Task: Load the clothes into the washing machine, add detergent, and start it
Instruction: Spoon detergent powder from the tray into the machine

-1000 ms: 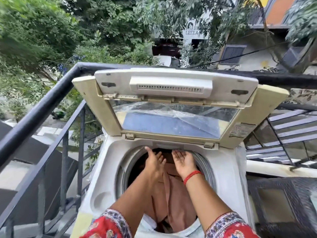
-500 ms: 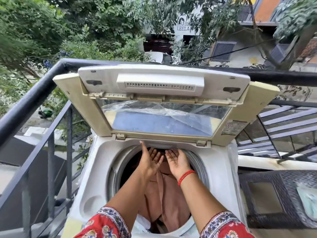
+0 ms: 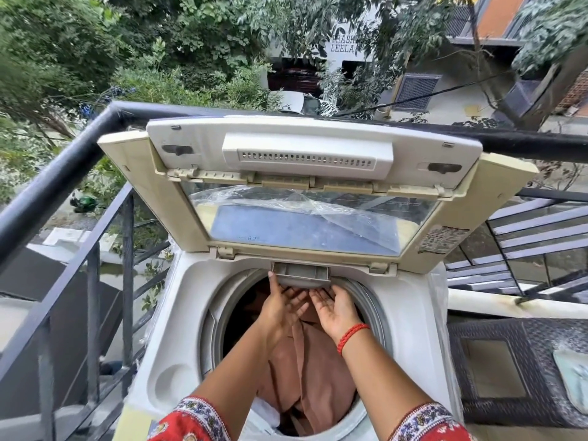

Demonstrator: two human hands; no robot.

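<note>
Overlooking trees (image 3: 95,58): balcony washing machine (image 3: 410,316)

A single wide-angle head-worn camera looks forward and down, close over the open washing machine (image 3: 178,329), its raised lid (image 3: 305,186) facing the lens.
</note>
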